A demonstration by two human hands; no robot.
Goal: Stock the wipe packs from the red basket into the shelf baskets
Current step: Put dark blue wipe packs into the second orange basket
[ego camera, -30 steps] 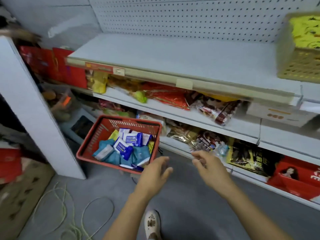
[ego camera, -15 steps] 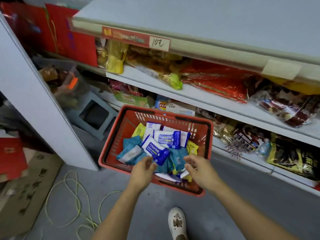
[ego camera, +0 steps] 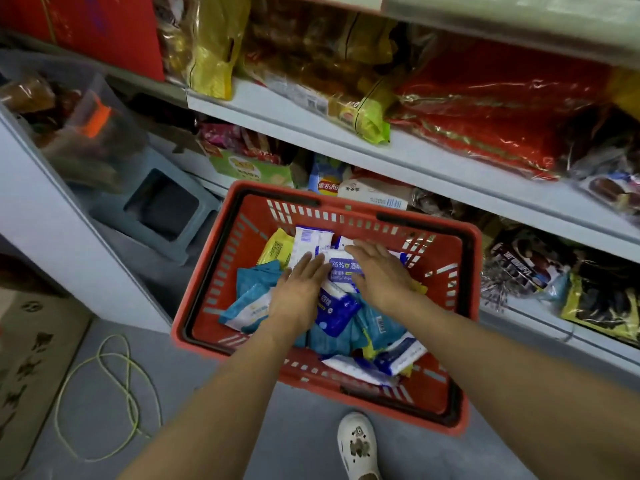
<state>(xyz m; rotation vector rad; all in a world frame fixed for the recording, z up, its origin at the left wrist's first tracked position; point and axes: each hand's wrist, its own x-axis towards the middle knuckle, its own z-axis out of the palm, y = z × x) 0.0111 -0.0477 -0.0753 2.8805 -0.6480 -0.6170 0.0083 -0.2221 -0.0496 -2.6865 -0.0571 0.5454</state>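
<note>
Head view, looking down.

Red basket (ego camera: 446,247) sits on the grey floor (ego camera: 242,427), just in front of the lower shelves. The wipe packs (ego camera: 334,310) are all inside it in a loose heap: blue-and-white ones in the middle, teal packs (ego camera: 258,275) to the left, a yellow pack (ego camera: 277,247) at the far left corner, and more white and blue ones against the near wall.

Both hands are in the basket, palms down. Left hand (ego camera: 298,296): fingers straight and together, lying flat on the heap, gripping nothing. Right hand (ego camera: 384,271): fingers stretched forward, resting flat on a white-and-blue pack marked 75% (ego camera: 343,268), not curled round it. The two hands lie side by side, with that pack showing between them.

Around the basket:
- White shelf (ego camera: 415,157) above it, carrying a red bag (ego camera: 485,98) and a yellow bag (ego camera: 211,46); more snack bags sit on the shelf below.
- Grey stool (ego camera: 166,206) to the left, beside a white panel (ego camera: 41,220).
- Green cord (ego camera: 114,375) looped on the floor at left, next to cardboard (ego camera: 27,358).
- White shoe (ego camera: 358,445) just near of the basket.
</note>
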